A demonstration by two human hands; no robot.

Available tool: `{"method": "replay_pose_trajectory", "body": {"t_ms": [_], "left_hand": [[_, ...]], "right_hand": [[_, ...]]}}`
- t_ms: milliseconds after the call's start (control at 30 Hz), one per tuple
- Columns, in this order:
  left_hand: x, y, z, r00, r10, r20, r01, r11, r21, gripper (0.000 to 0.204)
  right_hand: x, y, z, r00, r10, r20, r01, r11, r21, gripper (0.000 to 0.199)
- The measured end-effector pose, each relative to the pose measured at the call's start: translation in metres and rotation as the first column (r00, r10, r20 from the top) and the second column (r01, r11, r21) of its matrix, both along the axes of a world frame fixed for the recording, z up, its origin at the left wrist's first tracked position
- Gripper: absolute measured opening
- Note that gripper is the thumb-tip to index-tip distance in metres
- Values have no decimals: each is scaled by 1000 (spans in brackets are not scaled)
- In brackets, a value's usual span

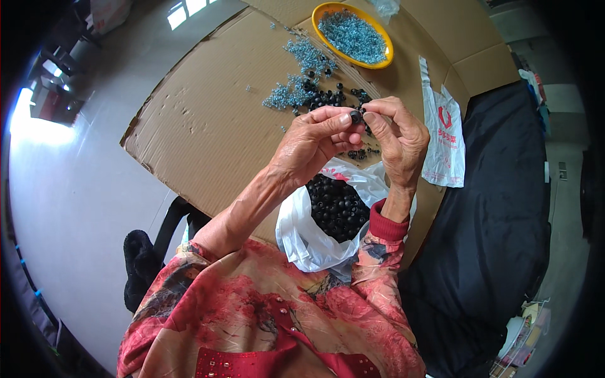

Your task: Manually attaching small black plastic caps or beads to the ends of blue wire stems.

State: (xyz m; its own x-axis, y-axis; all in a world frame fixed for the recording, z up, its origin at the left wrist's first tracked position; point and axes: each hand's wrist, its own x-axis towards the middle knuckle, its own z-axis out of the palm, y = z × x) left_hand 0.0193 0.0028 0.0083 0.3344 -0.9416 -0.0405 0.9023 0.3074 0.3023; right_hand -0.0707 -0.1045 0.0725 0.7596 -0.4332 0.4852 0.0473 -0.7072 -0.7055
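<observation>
My left hand (307,142) pinches a small round black bead-like piece (355,118) between thumb and forefinger, its other fingers curled. Right beside it, the thumb and forefinger of my right hand (401,140) are pressed together at the bead; whatever they hold is too small to make out. Both hands are raised over the cardboard (214,107). Just beyond them lie loose black beads (328,99) and scattered heaps of tiny light-blue pieces (309,55). Below my wrists, an opened white plastic bag (296,236) holds many black beads (337,208).
At the far side stands a yellow bowl (389,50) filled with tiny blue pieces (353,36). A flat white plastic bag with red print (444,135) lies to the right. Black fabric (485,208) spreads along the right side, and a black furry thing (138,261) is at lower left.
</observation>
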Motion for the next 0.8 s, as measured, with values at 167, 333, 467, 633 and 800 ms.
{"method": "replay_pose_trajectory", "body": {"t_ms": [167, 333, 467, 633, 800], "left_hand": [[0, 1, 2, 1000, 15, -15, -15, 1000, 21, 15], [-1, 1, 2, 999, 36, -25, -36, 999, 17, 15], [-1, 1, 1, 998, 55, -19, -54, 997, 63, 15], [0, 0, -3, 999, 37, -7, -36, 997, 64, 16], [-1, -2, -8, 998, 49, 35, -51, 996, 69, 16]], "right_hand": [[4, 6, 0, 999, -46, 13, 47, 991, -124, 8], [3, 12, -2, 998, -40, 47, 51, 962, -269, 14], [3, 13, -7, 998, -40, 42, 52, 942, -331, 25], [2, 11, -11, 998, -46, 39, 58, 922, -383, 30], [0, 8, -13, 999, -15, 48, 34, 899, -436, 29]]}}
